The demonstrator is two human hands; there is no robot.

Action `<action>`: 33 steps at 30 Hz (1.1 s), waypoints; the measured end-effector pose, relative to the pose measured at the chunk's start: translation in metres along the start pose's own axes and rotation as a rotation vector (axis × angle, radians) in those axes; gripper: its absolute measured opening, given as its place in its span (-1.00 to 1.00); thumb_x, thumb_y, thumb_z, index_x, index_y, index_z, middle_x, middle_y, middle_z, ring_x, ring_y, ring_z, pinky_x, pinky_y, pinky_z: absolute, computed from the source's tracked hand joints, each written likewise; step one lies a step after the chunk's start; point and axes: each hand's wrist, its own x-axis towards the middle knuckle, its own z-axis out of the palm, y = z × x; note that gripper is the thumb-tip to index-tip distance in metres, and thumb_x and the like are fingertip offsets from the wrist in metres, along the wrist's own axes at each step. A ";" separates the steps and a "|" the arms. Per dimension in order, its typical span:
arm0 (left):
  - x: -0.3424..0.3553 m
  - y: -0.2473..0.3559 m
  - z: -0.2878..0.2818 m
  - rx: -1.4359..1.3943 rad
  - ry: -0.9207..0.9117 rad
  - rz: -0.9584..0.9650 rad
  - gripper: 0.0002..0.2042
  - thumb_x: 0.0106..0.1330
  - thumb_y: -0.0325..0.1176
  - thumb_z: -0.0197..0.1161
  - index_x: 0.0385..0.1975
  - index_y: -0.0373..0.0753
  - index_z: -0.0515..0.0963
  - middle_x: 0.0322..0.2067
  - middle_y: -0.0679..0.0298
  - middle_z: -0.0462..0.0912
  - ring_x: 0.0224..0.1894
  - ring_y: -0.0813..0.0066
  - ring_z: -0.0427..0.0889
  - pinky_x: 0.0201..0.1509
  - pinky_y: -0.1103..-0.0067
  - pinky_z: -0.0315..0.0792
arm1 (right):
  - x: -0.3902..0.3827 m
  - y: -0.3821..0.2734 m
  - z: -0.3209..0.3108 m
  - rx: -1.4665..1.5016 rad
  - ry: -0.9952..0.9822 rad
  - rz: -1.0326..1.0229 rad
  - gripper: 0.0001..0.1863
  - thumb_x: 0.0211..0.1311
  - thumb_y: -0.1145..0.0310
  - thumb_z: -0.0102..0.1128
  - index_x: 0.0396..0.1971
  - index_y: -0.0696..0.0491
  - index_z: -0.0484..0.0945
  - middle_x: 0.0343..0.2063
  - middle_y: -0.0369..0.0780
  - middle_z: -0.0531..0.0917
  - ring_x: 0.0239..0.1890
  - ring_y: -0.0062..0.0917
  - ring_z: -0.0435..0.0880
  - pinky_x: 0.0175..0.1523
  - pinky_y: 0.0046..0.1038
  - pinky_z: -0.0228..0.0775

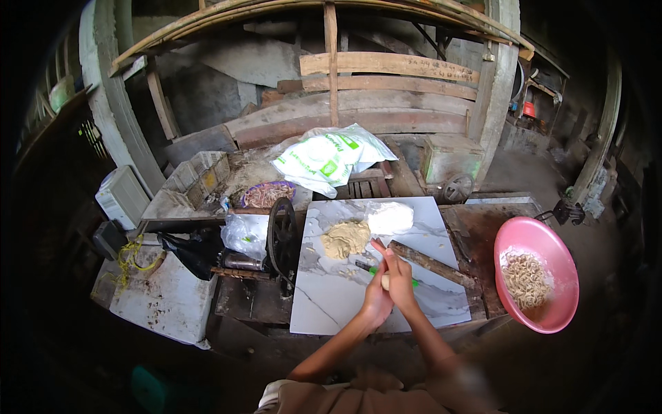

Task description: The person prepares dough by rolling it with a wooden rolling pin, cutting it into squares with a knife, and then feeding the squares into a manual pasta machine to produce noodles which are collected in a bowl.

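Over the front of a grey-veined white tile slab [324,297], my left hand [376,302] and my right hand [398,272] are brought together. A small pale piece of dough [385,281] shows between the palms; the right fingers point away from me, laid together over the left hand. Partly hidden beneath the hands lies a knife with a green handle [414,282]. Just beyond them rests a mound of beige dough [345,239], and beside it a heap of white flour [389,217]. A worn wooden rolling stick [431,264] lies slanted to the right of my hands.
To the right stands a pink basin [507,259] with floury dough strips. A hand-wheel machine [281,238] borders the slab's left side. White-and-green sacks [334,157] lie behind it, near a purple-rimmed basket [269,194]. A black plastic bag [189,254] lies farther left.
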 end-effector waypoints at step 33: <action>0.013 0.054 -0.014 0.165 0.232 0.265 -0.29 0.40 0.19 -0.32 0.38 -0.20 -0.12 0.41 0.20 -0.14 0.45 0.41 -0.23 0.45 0.34 -0.31 | -0.033 -0.021 0.040 -0.009 0.116 -0.243 -0.69 0.32 0.42 -0.07 -0.02 0.11 0.55 0.02 -0.02 0.54 0.02 -0.30 0.58 0.13 -0.44 0.33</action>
